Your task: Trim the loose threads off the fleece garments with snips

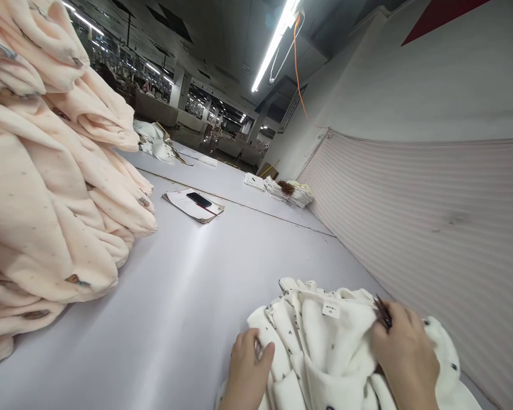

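Note:
A bunched pile of white fleece garments (320, 336) with small dark prints and a white label (330, 309) lies at the lower right of the table. My left hand (248, 367) rests against the pile's left edge, its fingers curved and the thumb apart from them; its far fingers are partly hidden. Over the right part of the pile, my right hand (404, 353) is closed around dark thread snips (383, 313), whose points stick out past the fingers. The lower part of the garments runs out of view.
A tall heap of peach printed garments (47, 199) stands on the left. Farther along the table (183, 296) are papers (183, 203) with a phone (199, 199), and stacked white pieces (299, 195) near the wall. Striped sheeting (431, 210) covers the right wall.

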